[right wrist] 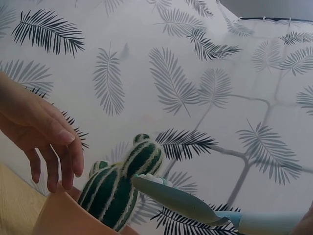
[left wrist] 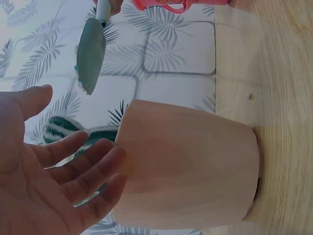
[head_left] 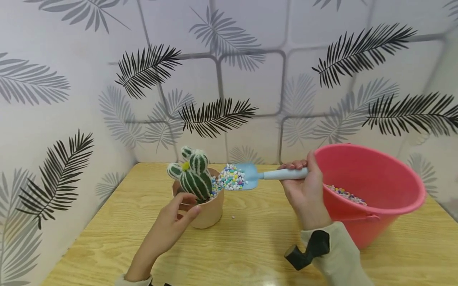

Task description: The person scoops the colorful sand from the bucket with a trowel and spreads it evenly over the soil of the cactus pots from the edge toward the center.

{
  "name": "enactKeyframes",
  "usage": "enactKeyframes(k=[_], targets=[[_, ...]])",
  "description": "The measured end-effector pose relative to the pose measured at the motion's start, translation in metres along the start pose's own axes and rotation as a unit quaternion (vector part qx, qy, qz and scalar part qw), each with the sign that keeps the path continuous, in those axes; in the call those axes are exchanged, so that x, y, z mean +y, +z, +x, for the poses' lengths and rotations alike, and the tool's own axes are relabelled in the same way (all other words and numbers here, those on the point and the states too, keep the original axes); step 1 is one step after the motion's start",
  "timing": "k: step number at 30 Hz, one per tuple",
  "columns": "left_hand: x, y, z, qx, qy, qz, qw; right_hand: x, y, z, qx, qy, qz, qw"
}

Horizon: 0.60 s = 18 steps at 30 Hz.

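An indoor spot screened off by cloth is shown; whether a home or a workplace is housed there cannot be told. The wood-grain table is enclosed behind and at its left by leaf-printed curtains, hung above it from a rail.

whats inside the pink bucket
A layer of small multicoloured pebbles shows inside the pink bucket, with bare inner wall above it. The bucket's near side covers the rest, so how deep they go, or whether anything lies beneath, cannot be seen.
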<state>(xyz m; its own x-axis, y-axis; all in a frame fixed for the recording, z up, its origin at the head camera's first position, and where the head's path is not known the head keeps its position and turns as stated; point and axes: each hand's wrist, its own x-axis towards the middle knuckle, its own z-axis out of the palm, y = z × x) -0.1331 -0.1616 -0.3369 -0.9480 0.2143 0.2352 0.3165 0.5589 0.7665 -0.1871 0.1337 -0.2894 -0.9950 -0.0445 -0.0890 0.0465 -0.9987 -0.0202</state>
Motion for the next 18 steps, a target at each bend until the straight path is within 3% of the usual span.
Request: enactKeyframes(k=[18], targets=[[-0.024,-0.025,-0.002,0.044,-0.035,0.005,0.9984,0.014,-0.015,0.005,0.028,-0.017,-0.021,0.999]])
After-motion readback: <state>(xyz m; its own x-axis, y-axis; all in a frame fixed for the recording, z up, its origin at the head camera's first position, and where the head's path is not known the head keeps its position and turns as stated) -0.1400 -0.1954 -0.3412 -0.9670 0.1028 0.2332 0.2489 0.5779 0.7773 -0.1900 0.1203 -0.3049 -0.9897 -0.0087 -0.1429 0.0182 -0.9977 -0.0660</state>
